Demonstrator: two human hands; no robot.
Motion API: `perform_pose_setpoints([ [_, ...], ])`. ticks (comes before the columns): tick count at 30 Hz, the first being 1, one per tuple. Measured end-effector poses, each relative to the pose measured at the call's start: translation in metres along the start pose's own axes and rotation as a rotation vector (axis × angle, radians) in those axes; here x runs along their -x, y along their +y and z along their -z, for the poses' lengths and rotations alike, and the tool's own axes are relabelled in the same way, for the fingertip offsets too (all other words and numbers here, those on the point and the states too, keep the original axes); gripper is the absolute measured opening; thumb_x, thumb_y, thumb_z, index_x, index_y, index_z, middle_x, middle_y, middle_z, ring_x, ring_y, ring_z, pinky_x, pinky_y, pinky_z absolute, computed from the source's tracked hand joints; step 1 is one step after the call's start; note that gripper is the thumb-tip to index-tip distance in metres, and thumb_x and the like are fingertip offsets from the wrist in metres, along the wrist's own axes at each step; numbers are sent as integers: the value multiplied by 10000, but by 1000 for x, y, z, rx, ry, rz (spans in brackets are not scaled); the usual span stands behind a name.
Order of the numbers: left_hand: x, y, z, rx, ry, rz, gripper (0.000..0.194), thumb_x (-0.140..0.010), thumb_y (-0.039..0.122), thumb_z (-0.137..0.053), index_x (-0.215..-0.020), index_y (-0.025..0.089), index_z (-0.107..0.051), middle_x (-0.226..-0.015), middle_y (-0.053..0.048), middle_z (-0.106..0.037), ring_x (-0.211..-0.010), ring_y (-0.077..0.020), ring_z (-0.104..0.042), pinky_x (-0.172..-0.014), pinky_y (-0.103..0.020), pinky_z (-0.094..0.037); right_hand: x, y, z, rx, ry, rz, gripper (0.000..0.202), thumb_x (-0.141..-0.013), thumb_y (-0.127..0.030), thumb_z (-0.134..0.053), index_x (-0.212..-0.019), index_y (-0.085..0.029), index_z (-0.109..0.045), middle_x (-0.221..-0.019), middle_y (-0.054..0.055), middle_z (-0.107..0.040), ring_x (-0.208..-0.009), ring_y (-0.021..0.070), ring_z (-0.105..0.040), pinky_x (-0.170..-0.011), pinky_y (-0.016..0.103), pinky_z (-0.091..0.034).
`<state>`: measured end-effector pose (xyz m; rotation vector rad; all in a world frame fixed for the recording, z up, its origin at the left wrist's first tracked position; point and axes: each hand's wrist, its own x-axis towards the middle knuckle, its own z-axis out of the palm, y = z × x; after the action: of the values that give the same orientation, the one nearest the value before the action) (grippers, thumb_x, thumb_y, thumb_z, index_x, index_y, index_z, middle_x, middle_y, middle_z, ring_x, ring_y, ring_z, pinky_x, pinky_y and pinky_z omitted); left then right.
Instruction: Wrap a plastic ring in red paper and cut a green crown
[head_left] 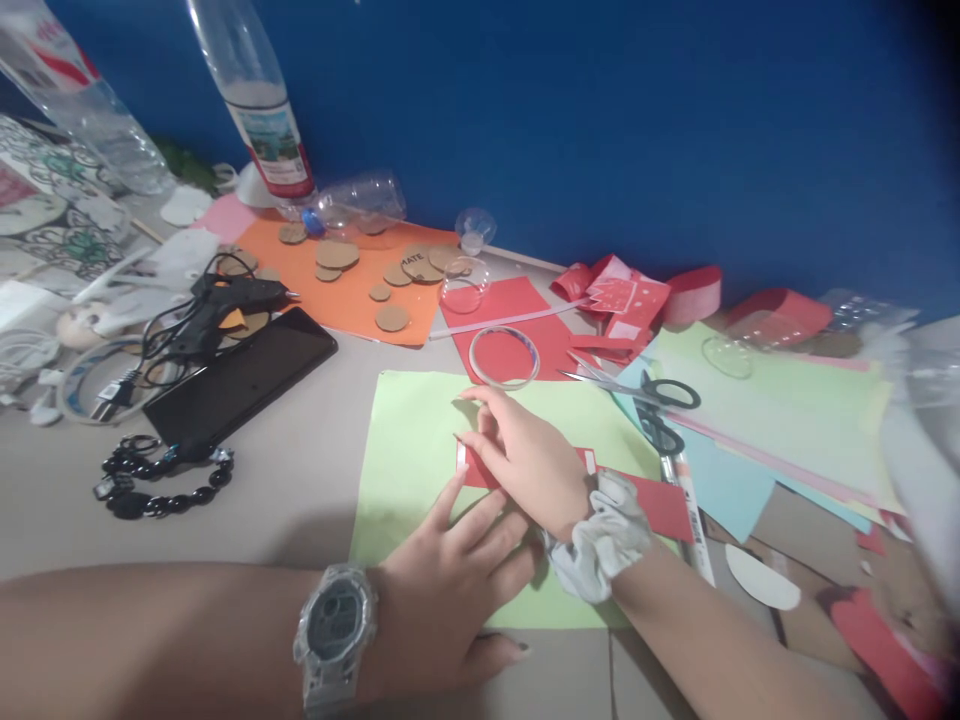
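A light green sheet [405,420] lies on the table with a red paper strip [660,505] across it, white patches showing on the strip. My left hand [469,570], with a clear watch at the wrist, lies over the sheet with its fingers spread, fingertips at the strip's lower edge. Above it my right hand [529,455], a pale scrunchie at its wrist, rests over the strip. Its thumb and index finger are apart near the strip's left end, and the other fingers are curled under, partly hidden. Just beyond that hand is a tape roll [505,384].
Scissors [637,390] and a marker [697,520] lie right of the sheet, near coloured papers [810,420]. Cardboard discs [392,318] sit on orange paper [360,310]. To the left are a black phone [244,378], a glue gun [232,300] and a beaded bracelet [169,497]. Bottles [274,150] stand behind.
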<state>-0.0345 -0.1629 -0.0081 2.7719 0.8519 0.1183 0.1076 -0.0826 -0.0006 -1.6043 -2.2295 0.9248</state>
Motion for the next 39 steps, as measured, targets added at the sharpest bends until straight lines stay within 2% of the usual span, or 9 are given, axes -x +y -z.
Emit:
perform_pose_setpoints([
  [5,-3,2,6,45,-72,24,632,-895,568,-322,-1364,150,-392,-1436,-134,-397,-1312,-348,-317,-1098,-589,-116,0,4,1,29,-17,47,397,-772,-393,-672,-1108,-276,-494,-778,-59,-562,-634,123,-544,-557,243,-356],
  [12,-1,6,8,62,-67,20,607,-871,537,-400,-1354,170,-420,-1418,-113,-417,-1296,-363,-333,-1084,-631,-140,1,2,-4,34,60,95,142,-897,-288,-505,-1027,-247,-542,-865,-16,-588,-692,132,-542,-600,255,-361],
  [14,-1,6,6,59,-66,24,612,-874,539,-387,-1360,168,-414,-1415,-115,-422,-1301,-365,-326,-1089,-632,-120,2,3,-3,29,70,100,159,-900,-256,-488,-1049,-245,-541,-882,-10,-593,-713,136,-548,-618,259,-370],
  [18,-1,6,5,50,-66,44,620,-886,542,-352,-1375,163,-391,-1436,-123,-399,-1302,-369,-322,-1086,-631,-114,0,8,1,-36,6,113,238,-818,-324,-622,-1029,-245,-545,-793,-43,-561,-665,122,-531,-603,246,-376],
  [22,0,6,5,35,-61,27,618,-907,536,-302,-1404,172,-343,-1466,-107,-365,-1316,-353,-311,-1089,-597,-141,-2,10,3,-89,21,80,89,-868,-292,-553,-929,-228,-558,-784,-41,-544,-658,111,-510,-615,246,-366],
  [26,0,6,1,-14,-73,25,663,-874,581,-355,-1413,197,-333,-1484,-89,-352,-1300,-373,-334,-1069,-618,-163,-5,9,3,-97,5,84,166,-803,-298,-644,-919,-222,-553,-747,-59,-514,-635,104,-489,-591,234,-350],
  [30,-2,5,1,-33,-97,-2,665,-890,584,-314,-1428,193,-316,-1483,-90,-371,-1300,-376,-350,-1044,-618,-214,-6,9,6,-97,10,88,103,-821,-271,-624,-830,-202,-548,-733,-55,-497,-623,98,-466,-572,228,-327],
  [34,-2,4,1,-46,-97,4,670,-881,598,-329,-1437,224,-308,-1500,-68,-353,-1327,-372,-325,-1065,-610,-183,-8,10,7,-93,-21,122,162,-772,-285,-691,-817,-199,-561,-757,-51,-520,-617,91,-470,-557,218,-326],
  [39,-2,4,-8,-81,-120,-9,666,-896,561,-320,-1469,231,-243,-1513,-63,-331,-1351,-382,-279,-1080,-611,-138,-9,9,10,-35,-37,133,103,-836,-284,-626,-834,-191,-579,-799,-19,-562,-653,109,-506,-590,230,-368],
])
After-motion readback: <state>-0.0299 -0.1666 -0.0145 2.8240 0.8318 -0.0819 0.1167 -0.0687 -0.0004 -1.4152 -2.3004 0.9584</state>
